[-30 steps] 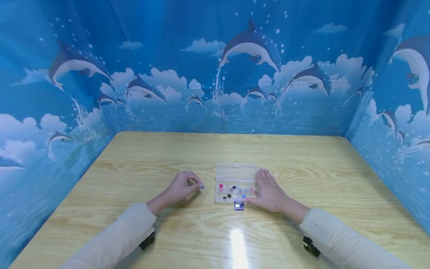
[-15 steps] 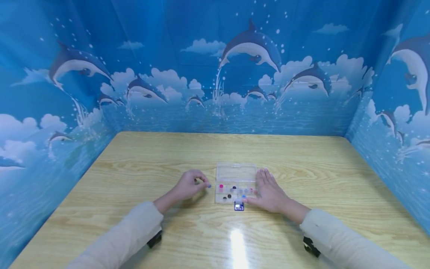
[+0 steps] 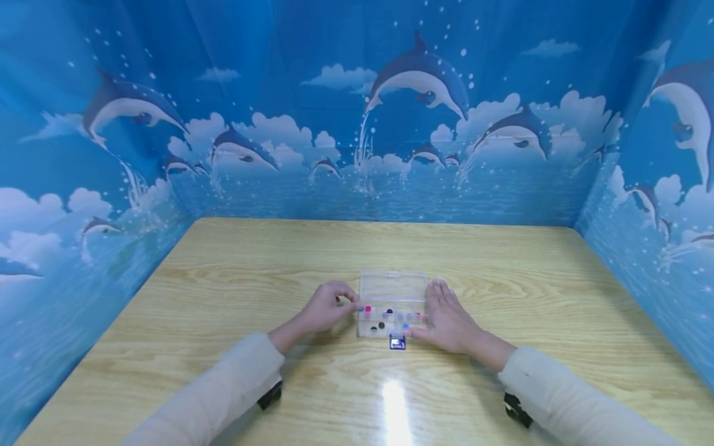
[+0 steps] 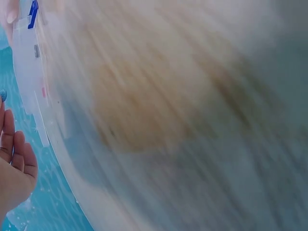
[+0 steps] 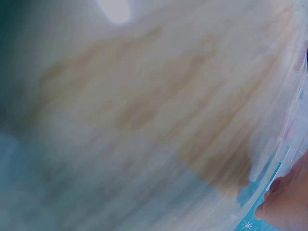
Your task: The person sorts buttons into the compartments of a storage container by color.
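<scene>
A clear plastic compartment box (image 3: 393, 287) lies on the table with its lid folded back, away from the person. Small round pieces in pink, black and blue sit in its compartments, among them a pink one (image 3: 368, 308) and a black one (image 3: 382, 325). At the box's left edge, my left hand (image 3: 330, 306) pinches a small round blue piece (image 4: 3, 95) between thumb and fingertips. My right hand (image 3: 449, 321) rests along the box's right side, fingers straight, thumb at the near edge. It hides part of that side.
A dark blue tab or latch (image 3: 397, 342) stands out at the box's front edge. The wood-grain table (image 3: 268, 248) stretches around the box. A dolphin-printed blue curtain (image 3: 312, 124) closes off the back and sides.
My left hand has moved right with the blue piece, from the bare table to the box's left edge. The right hand and the box have stayed in place.
</scene>
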Action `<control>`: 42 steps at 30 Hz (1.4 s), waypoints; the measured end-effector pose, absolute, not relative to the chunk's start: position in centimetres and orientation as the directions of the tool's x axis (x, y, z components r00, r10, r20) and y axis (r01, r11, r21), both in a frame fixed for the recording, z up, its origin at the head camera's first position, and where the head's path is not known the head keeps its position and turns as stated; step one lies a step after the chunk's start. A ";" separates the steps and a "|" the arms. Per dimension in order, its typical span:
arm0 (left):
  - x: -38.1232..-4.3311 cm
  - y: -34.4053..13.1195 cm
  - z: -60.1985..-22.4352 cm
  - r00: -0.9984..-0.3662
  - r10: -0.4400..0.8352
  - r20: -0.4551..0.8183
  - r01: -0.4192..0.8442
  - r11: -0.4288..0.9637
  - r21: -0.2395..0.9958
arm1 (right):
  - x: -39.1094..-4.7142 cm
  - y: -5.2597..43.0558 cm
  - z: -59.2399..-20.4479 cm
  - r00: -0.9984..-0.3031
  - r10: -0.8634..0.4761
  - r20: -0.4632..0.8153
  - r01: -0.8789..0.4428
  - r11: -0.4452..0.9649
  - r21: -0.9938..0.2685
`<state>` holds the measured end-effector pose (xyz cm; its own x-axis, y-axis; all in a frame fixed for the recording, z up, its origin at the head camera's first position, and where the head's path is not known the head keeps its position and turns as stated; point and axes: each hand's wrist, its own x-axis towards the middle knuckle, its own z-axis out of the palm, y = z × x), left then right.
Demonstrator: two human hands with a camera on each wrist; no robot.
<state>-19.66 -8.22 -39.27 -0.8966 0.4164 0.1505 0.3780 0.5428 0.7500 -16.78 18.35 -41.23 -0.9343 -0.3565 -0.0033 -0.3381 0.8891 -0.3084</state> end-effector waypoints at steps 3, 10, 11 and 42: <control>-19.6 -7.8 -39.2 -0.891 0.425 0.159 0.388 0.532 0.753 | -16.8 18.4 -41.2 -0.935 -0.354 -0.004 -0.336 0.891 -0.304; -19.4 -6.7 -39.1 -0.880 0.449 0.156 0.392 0.499 0.773 | -16.9 18.3 -41.2 -0.938 -0.347 -0.005 -0.330 0.895 -0.300; -19.5 -6.6 -39.2 -0.878 0.453 0.154 0.393 0.498 0.773 | -16.9 18.3 -41.2 -0.938 -0.346 -0.004 -0.329 0.895 -0.301; -19.5 -1.8 -39.7 -0.792 0.556 0.253 0.551 0.473 0.688 | -17.1 18.5 -41.5 -0.932 -0.362 0.013 -0.349 0.887 -0.302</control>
<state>-19.55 -1.78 -39.66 -0.7921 0.5557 0.2526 0.5509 0.4726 0.6879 -17.10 18.49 -41.51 -0.9320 -0.3623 0.0129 -0.3490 0.8870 -0.3024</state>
